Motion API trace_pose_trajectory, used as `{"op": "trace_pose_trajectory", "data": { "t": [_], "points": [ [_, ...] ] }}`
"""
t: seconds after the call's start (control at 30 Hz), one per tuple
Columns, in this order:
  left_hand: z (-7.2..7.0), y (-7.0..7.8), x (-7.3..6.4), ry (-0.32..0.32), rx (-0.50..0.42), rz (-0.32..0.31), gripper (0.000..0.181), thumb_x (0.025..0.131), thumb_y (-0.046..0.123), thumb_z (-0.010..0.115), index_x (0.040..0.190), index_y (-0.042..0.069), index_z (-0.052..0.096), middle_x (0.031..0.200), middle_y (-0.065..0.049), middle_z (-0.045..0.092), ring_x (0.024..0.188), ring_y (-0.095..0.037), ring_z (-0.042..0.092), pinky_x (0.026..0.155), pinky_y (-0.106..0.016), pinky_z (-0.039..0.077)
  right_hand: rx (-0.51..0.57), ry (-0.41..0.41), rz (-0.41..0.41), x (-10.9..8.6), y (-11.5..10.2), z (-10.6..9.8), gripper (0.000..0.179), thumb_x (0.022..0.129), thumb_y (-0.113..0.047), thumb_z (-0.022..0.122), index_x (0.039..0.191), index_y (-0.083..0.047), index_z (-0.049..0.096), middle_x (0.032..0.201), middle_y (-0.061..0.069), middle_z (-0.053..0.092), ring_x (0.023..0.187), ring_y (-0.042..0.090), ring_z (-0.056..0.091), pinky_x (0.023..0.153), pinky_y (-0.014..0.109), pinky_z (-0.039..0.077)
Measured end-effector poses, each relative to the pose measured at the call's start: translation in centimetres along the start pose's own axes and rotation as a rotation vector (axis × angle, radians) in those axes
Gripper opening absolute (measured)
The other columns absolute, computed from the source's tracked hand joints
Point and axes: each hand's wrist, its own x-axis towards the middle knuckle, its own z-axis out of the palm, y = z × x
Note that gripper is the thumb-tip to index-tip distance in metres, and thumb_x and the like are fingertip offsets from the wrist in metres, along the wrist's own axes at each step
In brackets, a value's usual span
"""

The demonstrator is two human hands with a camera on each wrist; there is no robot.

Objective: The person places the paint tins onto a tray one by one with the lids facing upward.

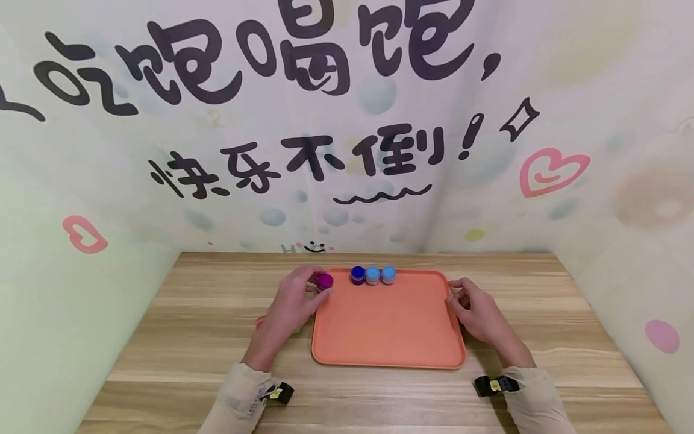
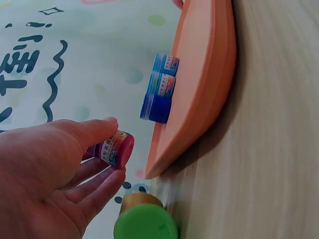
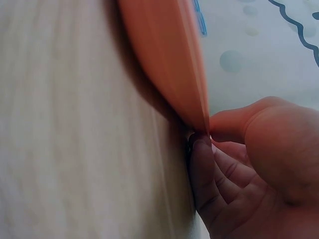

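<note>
A small magenta paint jar (image 1: pixel 325 281) is held between the thumb and fingertips of my left hand (image 1: pixel 293 301), at the far left corner of the orange tray (image 1: pixel 387 337). In the left wrist view the magenta jar (image 2: pixel 118 148) is tilted, its label showing. Along the tray's far edge stand a dark blue jar (image 1: pixel 358 275) and two light blue jars (image 1: pixel 372 276), side by side. My right hand (image 1: pixel 477 310) pinches the tray's right rim, thumb on the rim and fingers curled at its outer side. Something dark between those fingers cannot be made out.
Left of the tray, a green-topped jar (image 2: pixel 145 222) and a gold one (image 2: pixel 141 200) stand on the wooden table (image 1: pixel 379 398). A pink-red item (image 1: pixel 260 322) is mostly hidden behind my left wrist. A printed cloth wall (image 1: pixel 325 229) rises behind the table.
</note>
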Motion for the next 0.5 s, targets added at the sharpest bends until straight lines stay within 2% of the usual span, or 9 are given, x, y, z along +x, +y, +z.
{"op": "trace_pose_trajectory", "data": {
  "t": [0.33, 0.5],
  "points": [
    [1.2, 1.6, 0.5, -0.002, 0.026, 0.061, 0.038, 0.086, 0.022, 0.081, 0.119, 0.011, 0.066, 0.112, -0.002, 0.065, 0.100, -0.015, 0.066, 0.082, -0.029, 0.061, 0.014, -0.019, 0.011, 0.1, 0.0, -0.1, 0.036, 0.100, -0.015, 0.061, 0.133, -0.004, 0.053, 0.089, 0.007, 0.063, 0.071, 0.015, 0.059, 0.060, 0.025, 0.052],
    [1.9, 2.6, 0.9, -0.007, -0.002, 0.090, 0.037, 0.086, 0.020, 0.081, 0.119, 0.010, 0.067, 0.112, -0.003, 0.066, 0.102, -0.015, 0.066, 0.083, -0.030, 0.061, 0.019, -0.015, 0.004, 0.1, -0.2, -0.2, 0.036, 0.100, -0.015, 0.062, 0.132, -0.003, 0.054, 0.088, 0.007, 0.063, 0.070, 0.014, 0.059, 0.060, 0.025, 0.052]
  ]
}}
